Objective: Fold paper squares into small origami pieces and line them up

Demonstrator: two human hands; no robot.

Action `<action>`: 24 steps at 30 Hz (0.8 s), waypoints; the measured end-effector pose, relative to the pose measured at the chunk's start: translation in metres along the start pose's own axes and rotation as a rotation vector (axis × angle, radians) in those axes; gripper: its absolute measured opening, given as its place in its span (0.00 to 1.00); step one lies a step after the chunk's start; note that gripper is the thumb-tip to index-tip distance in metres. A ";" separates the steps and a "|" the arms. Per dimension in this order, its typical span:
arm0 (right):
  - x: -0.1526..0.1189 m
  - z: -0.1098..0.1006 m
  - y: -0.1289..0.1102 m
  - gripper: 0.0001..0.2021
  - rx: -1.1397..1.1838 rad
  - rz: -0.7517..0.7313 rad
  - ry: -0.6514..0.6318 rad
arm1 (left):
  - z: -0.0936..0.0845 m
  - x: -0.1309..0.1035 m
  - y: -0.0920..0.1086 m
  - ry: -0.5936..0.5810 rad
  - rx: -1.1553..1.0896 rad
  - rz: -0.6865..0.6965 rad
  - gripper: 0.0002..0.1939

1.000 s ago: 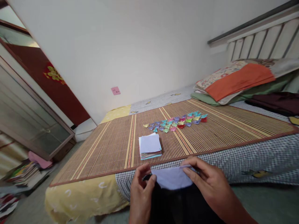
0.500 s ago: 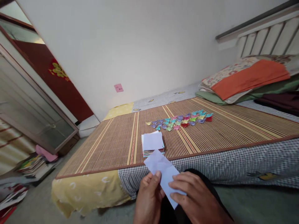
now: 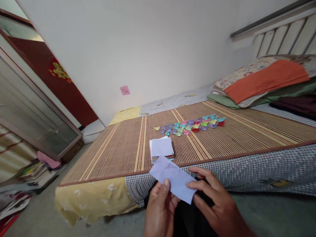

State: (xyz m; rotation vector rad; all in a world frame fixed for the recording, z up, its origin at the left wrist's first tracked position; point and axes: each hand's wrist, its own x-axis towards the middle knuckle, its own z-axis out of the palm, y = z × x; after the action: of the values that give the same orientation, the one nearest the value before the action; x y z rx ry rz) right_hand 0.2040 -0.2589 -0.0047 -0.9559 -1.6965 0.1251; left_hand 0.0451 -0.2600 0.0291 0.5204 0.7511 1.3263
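A creased lavender sheet of paper (image 3: 172, 177), longer than it is wide, is held above my lap at the bed's front edge. My left hand (image 3: 161, 205) pinches its lower left side, thumb on top and fingers beneath. At the right end, my right hand (image 3: 214, 200) has its fingers on the paper's corner, with the index finger raised off it. Just beyond the sheet lies a stack of square paper (image 3: 161, 147), a lavender piece on top. Farther back stand rows of small folded paper pieces (image 3: 190, 126) in many colours.
A striped woven mat (image 3: 116, 148) covers the bed. Folded bedding with an orange pillow (image 3: 269, 80) is piled at the right, below a radiator (image 3: 283, 39). Books (image 3: 34, 171) sit on the left, near a glass-fronted cabinet (image 3: 51, 121).
The paper has turned to lie flatter, its right end swinging upward. My right hand has shifted right, and its fingers have spread from lying across the sheet to gripping its corner.
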 end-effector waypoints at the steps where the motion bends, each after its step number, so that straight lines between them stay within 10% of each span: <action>1: 0.000 0.000 0.000 0.09 0.022 0.027 -0.008 | -0.001 0.000 -0.001 -0.004 0.012 0.001 0.18; 24: 0.010 0.012 0.001 0.11 0.284 0.363 0.021 | 0.001 0.006 -0.015 0.061 0.002 -0.023 0.15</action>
State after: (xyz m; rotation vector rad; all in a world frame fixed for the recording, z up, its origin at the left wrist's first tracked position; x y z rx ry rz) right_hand 0.1941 -0.2476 -0.0023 -1.0333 -1.4243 0.5786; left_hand 0.0561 -0.2570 0.0173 0.4735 0.8069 1.3246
